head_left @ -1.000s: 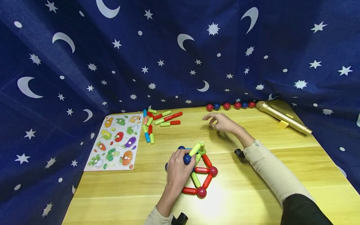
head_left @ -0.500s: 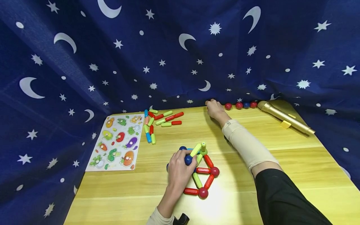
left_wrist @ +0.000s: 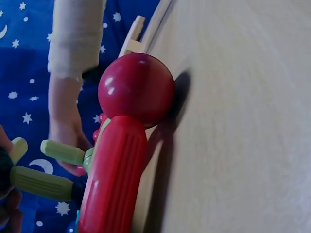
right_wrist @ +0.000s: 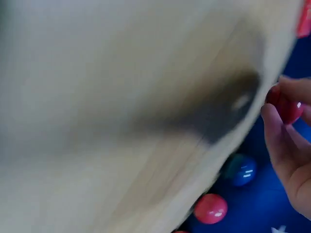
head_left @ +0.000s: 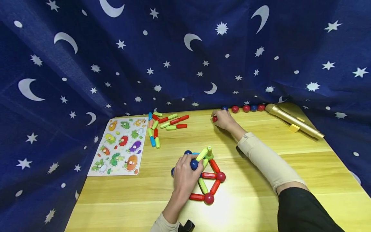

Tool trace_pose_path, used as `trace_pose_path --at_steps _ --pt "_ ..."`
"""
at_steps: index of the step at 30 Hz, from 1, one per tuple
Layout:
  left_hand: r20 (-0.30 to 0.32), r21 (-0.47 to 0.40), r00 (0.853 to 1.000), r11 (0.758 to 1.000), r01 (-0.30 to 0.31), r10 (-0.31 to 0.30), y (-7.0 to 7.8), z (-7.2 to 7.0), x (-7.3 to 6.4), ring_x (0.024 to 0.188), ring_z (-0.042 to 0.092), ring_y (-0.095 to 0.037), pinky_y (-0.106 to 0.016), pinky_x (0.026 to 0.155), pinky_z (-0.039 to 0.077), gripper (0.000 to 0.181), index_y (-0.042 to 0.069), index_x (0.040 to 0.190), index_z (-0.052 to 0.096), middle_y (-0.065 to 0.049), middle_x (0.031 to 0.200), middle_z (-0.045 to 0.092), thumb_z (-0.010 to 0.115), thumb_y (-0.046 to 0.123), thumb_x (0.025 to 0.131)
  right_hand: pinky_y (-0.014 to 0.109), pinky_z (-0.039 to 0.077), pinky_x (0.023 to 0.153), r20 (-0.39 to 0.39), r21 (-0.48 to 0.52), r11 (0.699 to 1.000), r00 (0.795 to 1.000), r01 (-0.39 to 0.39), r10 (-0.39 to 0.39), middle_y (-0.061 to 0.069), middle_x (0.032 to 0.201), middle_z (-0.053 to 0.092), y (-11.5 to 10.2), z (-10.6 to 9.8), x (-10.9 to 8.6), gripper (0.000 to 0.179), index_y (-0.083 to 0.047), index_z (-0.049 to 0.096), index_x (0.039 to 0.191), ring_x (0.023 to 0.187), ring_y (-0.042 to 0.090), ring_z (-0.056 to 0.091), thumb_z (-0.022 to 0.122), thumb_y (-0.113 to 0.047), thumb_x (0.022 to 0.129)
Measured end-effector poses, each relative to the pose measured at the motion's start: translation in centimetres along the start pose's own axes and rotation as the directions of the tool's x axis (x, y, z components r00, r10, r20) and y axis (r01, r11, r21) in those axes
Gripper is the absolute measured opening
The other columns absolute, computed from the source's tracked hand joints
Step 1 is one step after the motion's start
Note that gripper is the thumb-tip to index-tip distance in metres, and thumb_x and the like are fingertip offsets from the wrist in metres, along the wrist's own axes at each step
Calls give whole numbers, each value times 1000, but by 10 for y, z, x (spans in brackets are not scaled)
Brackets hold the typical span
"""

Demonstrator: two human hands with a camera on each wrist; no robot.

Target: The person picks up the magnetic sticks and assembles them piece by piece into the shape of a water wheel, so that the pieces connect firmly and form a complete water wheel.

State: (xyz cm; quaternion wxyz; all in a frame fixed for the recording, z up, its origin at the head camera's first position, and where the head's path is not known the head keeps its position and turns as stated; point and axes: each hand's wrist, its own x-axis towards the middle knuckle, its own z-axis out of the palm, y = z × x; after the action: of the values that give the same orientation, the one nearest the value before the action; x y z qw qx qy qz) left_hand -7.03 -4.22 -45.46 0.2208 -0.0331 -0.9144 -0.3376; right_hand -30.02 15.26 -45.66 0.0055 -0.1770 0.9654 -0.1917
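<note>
My left hand point(head_left: 185, 175) grips a dark blue ball point(head_left: 194, 164) at the top of a magnetic stick-and-ball structure point(head_left: 209, 175). A yellow-green stick point(head_left: 202, 154) juts up from that ball. Red sticks and red balls form the structure's right side; my hand hides part of its left. In the left wrist view a red ball point(left_wrist: 136, 90) and a red stick point(left_wrist: 114, 179) fill the foreground. Near the back edge, my right hand point(head_left: 225, 120) pinches a loose red ball point(right_wrist: 286, 104) between thumb and fingers, as the right wrist view shows.
Red and blue balls point(head_left: 246, 108) line the table's back edge, beside a gold microphone point(head_left: 295, 120) at the right. Loose coloured sticks point(head_left: 175, 121) lie at back left, next to a vegetable puzzle board point(head_left: 118, 146). A starry blue curtain point(head_left: 174, 48) hangs behind the table.
My right hand reached to the back edge, took the leftmost red ball from the row, and has drawn it slightly towards me. The left hand keeps its hold.
</note>
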Motion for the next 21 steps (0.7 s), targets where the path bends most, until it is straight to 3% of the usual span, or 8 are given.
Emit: trace_pose_path --at_steps 3,5,7,10,12,13,16,21 --pt "-30 3 1000 1000 -7 7 0 3 -1 82 68 -17 -35 74 55 21 14 96 74 1 89 74 74 27 80 46 52 86 14 188 982 1000 7 -10 16 107 72 -8 -8 -21 33 -6 68 110 98 33 67 77 -11 78" --pt "-54 4 998 1000 -13 13 0 6 -1 81 68 -17 -35 73 55 21 13 96 74 0 87 74 74 27 79 40 54 83 36 351 936 999 23 -38 17 110 71 -14 -16 -36 36 -6 67 111 97 32 69 79 -11 78" --pt "-82 -3 996 1000 -22 22 -1 9 -1 79 67 -17 -34 73 54 21 13 95 75 0 86 75 74 26 79 34 56 81 74 507 861 993 44 -94 19 113 68 -19 -22 -51 38 -4 66 114 98 33 70 78 -9 79" --pt "-137 -32 990 999 -37 32 -2 13 -2 77 67 -17 -34 72 53 20 13 94 76 0 85 75 75 24 77 27 56 81 139 688 725 974 34 -178 22 118 64 -25 -30 -74 39 0 63 117 101 32 68 76 -1 80" --pt "-177 -52 984 998 -41 31 -2 15 -3 77 66 -17 -34 72 51 20 12 93 76 0 84 76 75 22 76 26 56 82 170 749 662 960 22 -223 24 119 62 -29 -30 -86 40 1 61 118 101 28 68 74 1 80" --pt "-194 -60 981 997 -40 28 -3 16 -4 77 66 -17 -33 71 51 20 12 92 76 0 84 76 76 22 75 26 56 83 179 765 644 954 18 -240 23 120 62 -31 -30 -90 40 1 61 118 100 25 68 74 2 80" --pt "-226 -69 974 997 -29 13 -3 18 -5 77 66 -17 -33 71 49 20 12 92 76 0 84 76 77 23 75 31 56 86 189 785 619 942 26 -278 22 120 62 -37 -28 -99 42 0 60 119 98 21 69 75 0 80" --pt "-241 -63 970 998 -27 12 -1 20 -4 75 65 -17 -32 70 47 20 12 92 76 0 84 76 77 23 75 44 53 93 201 765 641 925 59 -324 19 119 65 -40 -25 -102 42 -2 61 119 101 27 69 78 -6 80"
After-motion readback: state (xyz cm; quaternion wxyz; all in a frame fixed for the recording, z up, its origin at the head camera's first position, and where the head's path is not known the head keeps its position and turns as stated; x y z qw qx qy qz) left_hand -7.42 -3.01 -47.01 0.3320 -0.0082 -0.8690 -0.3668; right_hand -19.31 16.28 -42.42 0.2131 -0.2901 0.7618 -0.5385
